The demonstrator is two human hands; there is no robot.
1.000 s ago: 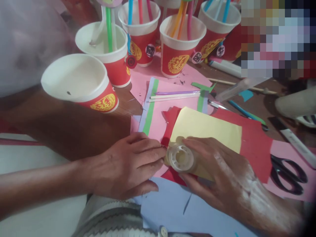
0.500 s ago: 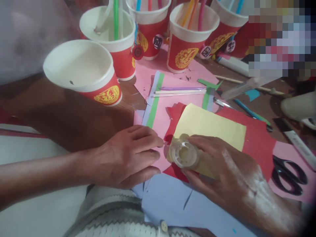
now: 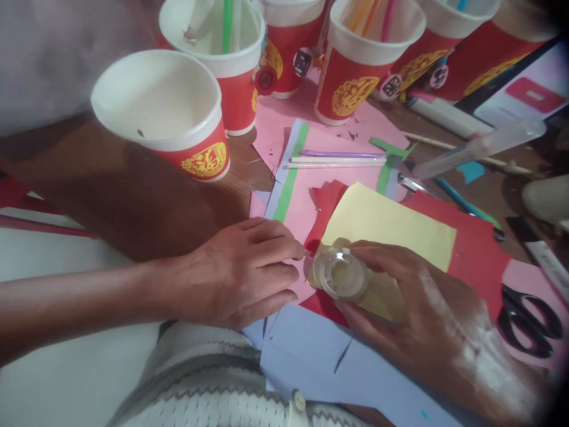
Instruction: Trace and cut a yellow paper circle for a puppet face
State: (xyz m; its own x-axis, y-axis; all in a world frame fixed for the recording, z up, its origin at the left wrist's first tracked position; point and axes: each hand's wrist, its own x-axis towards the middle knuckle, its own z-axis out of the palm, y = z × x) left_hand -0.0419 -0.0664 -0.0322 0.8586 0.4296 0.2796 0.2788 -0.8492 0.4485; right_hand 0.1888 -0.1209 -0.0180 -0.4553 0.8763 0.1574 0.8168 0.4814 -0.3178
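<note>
From where I stand, the right hand (image 3: 418,308) has a clear roll of tape (image 3: 328,274) between its thumb and fingers, the grip only as wide as the roll. The roll is at the left end of a pale yellow paper (image 3: 400,219), whose colour shows through the hole in the middle; I can't tell whether it rests on the paper or is held just above it. The left hand (image 3: 237,273) lies palm down just beside the roll, fingers curled and close together, the tips pointing towards it. Whether they pinch anything, I can't tell.

The yellow paper lies over a red paper (image 3: 471,255), and nearer the person is a blue paper (image 3: 306,367) with a dark slit in it. Beyond the hands a pink sheet (image 3: 320,184) with green and blue edge strips has a purple straw and two white ones (image 3: 340,162) across it. Scissors (image 3: 511,307) show their black handles at the right, next to the red paper.

A red and white cup (image 3: 204,157), a small dark speck inside, stands at the front left of the brown surface (image 3: 240,178). More such cups stand behind it, one holding orange and pink straws (image 3: 390,21).
</note>
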